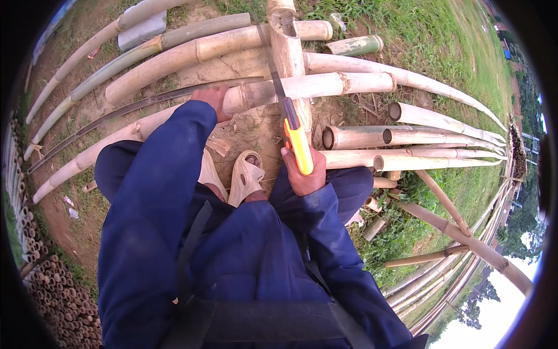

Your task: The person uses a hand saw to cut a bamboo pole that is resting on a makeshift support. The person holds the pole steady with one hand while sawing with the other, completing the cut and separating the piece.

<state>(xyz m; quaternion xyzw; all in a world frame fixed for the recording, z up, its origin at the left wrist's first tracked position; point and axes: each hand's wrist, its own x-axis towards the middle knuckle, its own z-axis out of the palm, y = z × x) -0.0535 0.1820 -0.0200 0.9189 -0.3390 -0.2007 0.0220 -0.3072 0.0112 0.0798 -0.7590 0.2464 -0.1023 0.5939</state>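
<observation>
A long pale bamboo pole (325, 85) runs from the lower left to the upper middle, in front of my knees. My left hand (213, 100) is closed over it, gripping it left of the saw. In my right hand (308, 173) is the orange and yellow handle of a hand saw (299, 145). The saw's thin dark blade (275, 75) points away from me and crosses the pole; I cannot tell how deep it sits. Beneath the pole lies a thick notched bamboo piece (286, 53), running away from me.
More bamboo poles (197, 51) lie at the far left, and others (418, 136) with cut ends toward me at the right. A short green bamboo piece (356, 45) rests on the grass. Stacked bamboo (58, 302) fills the lower left. My sandalled foot (246, 177) stands close to the pole.
</observation>
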